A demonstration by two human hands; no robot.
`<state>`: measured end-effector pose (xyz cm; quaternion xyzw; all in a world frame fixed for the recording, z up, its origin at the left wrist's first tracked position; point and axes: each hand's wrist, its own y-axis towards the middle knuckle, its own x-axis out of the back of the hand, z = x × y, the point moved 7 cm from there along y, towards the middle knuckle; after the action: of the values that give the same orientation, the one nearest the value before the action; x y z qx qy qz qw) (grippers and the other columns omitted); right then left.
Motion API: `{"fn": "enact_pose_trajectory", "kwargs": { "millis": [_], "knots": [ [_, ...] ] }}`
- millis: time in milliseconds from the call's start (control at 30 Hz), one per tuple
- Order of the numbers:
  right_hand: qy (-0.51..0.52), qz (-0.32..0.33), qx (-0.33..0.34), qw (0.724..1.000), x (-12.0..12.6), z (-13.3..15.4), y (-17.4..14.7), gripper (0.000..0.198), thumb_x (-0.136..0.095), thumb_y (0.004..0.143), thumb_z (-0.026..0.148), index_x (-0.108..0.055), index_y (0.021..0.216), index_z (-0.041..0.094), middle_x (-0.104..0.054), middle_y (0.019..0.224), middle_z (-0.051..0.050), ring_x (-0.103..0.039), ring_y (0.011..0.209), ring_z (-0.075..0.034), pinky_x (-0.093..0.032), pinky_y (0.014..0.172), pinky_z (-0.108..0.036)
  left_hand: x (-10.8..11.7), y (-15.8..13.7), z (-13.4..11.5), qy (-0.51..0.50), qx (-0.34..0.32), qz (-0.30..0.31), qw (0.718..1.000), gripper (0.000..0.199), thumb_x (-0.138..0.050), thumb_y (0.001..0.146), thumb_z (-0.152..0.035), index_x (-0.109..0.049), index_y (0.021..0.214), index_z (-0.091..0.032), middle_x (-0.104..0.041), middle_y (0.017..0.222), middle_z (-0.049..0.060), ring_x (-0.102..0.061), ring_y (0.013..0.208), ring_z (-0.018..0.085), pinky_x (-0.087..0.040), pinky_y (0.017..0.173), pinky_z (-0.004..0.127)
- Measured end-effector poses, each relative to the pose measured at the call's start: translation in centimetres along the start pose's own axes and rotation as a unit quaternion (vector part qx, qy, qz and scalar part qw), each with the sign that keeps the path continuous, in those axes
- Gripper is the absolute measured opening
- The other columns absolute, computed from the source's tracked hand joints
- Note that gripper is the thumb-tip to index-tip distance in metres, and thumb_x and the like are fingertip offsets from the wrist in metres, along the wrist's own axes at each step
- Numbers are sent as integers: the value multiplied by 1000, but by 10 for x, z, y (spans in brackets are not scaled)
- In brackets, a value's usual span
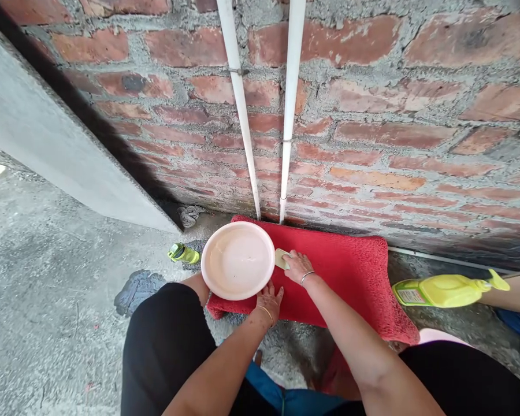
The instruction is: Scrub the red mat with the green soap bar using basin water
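A red, towel-like cloth (325, 260) lies spread over a low support beside the brick wall. On its left end sits a round pale pink basin (238, 260) with a little clear liquid in it. My left hand (269, 301) rests on the cloth with fingers spread, at the basin's near right rim. In my right hand (298, 267) is a pale yellow-green bar (281, 259), which looks like soap. My fingers close over its right part, just right of the basin, and hide that end. The bar is on or just above the cloth.
A yellow spray bottle (442, 290) is right of the cloth, near another person's leg (511, 294). Left of the basin lies a green bottle (184, 253), with a grey rag (189, 215) behind. Two white pipes (288, 115) run down the wall. A grey slab (78, 133) leans at left.
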<state>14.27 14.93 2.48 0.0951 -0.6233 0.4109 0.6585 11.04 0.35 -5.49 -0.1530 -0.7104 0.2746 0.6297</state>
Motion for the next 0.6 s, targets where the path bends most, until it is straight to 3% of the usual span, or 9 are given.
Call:
{"fn": "enact_pose_trajectory", "kwargs": {
  "millis": [133, 267, 333, 433, 600],
  "knots": [
    [-31, 4, -42, 999, 1, -69, -34, 45, -57, 76, 27, -54, 121, 27, -51, 115, -7, -52, 102, -22, -36, 86, -34, 1, -1, 0, 20, -4, -8, 1000, 82, -59, 72, -27, -23, 145, -30, -21, 154, 15, -21, 138, 41, -22, 103, 65],
    [-53, 18, -194, 979, 10, -164, -96, 47, -56, 77, 27, -52, 124, 24, -51, 114, -9, -54, 99, -23, -38, 81, -34, 7, -7, 2, 0, 17, -33, 999, 72, -53, 77, -25, -27, 143, -34, -22, 154, 13, -23, 137, 41, -24, 102, 65],
    [-53, 29, -272, 960, 15, -191, -123, 45, -53, 78, 28, -52, 123, 22, -51, 115, -11, -55, 98, -24, -38, 79, -34, 12, -13, 1, 6, 27, -35, 999, 68, -50, 79, -22, -27, 142, -35, -24, 153, 14, -26, 136, 41, -30, 98, 65],
    [-37, 22, -276, 960, 17, -179, -132, 45, -54, 78, 32, -52, 123, 23, -50, 116, -11, -55, 99, -23, -38, 80, -33, 18, -24, 0, 39, 46, -17, 998, 67, -44, 82, -18, -24, 143, -36, -28, 150, 18, -36, 129, 42, -40, 88, 62],
    [-24, 5, -81, 996, -2, -66, -91, 46, -58, 73, 27, -55, 119, 28, -51, 116, -7, -51, 103, -22, -34, 86, -34, 23, -40, 1, 77, 75, 27, 994, 60, -31, 86, -13, -29, 142, -33, -40, 142, 22, -53, 113, 38, -44, 77, 59]
  ]
}}
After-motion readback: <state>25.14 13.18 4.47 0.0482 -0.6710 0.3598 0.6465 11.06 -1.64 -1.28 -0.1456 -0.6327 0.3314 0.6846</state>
